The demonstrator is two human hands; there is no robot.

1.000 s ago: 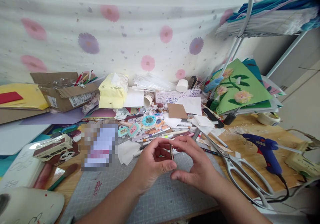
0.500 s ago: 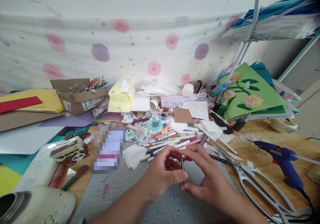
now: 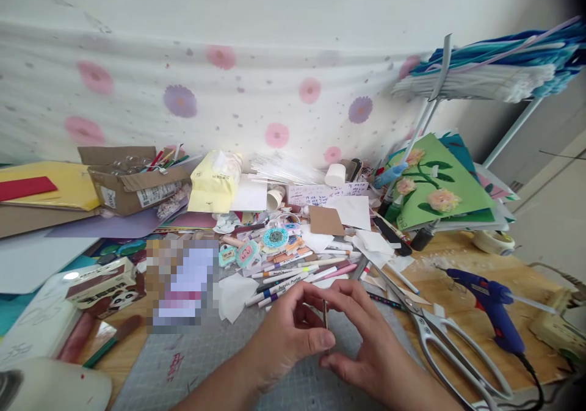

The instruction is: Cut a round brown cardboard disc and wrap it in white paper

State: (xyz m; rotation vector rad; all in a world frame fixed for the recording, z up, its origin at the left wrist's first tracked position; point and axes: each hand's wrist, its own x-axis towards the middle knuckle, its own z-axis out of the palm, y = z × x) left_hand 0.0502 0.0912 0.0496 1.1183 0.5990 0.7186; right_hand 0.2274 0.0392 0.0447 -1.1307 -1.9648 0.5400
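Observation:
Over the grey cutting mat [image 3: 158, 371], my left hand [image 3: 293, 331] and my right hand [image 3: 366, 344] meet around a thin, flat brownish piece [image 3: 325, 316]. It stands upright between them, seen edge-on, so its face and exact kind are hidden. My left thumb and fingers press on it from the left. On the other side, my right fingertips hold its top edge and the thumb is at its bottom. Beyond the hands lie several acrylic markers [image 3: 284, 287]. Large metal scissors [image 3: 442, 328] rest to the right of my right hand.
A blue glue gun [image 3: 492, 301] with its cord lies at the right. White paper scraps [image 3: 235, 294] and a brown card square [image 3: 326, 220] lie behind the mat. At left stand a panda box [image 3: 107, 286], a cardboard box [image 3: 132, 182] and a pale jar [image 3: 64, 383].
The view has shifted slightly, so the table's contents sit lower and more to the left. Both hands keep the same grip on the thin piece.

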